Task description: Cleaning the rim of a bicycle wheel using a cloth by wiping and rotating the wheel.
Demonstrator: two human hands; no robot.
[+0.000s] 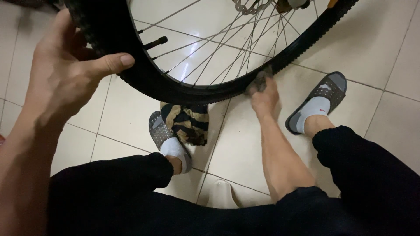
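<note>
A bicycle wheel with a black knobby tyre and thin metal spokes stands upright in front of me. My left hand grips the tyre at the upper left, thumb laid across the tread. Low down, my right hand presses a small dark cloth against the tyre's sidewall at the bottom right. A black valve stem sticks inward from the rim near my left thumb.
A striped tan-and-dark rag lies on the pale tiled floor under the wheel. My feet wear grey slide sandals over white socks. My legs in black trousers fill the lower frame.
</note>
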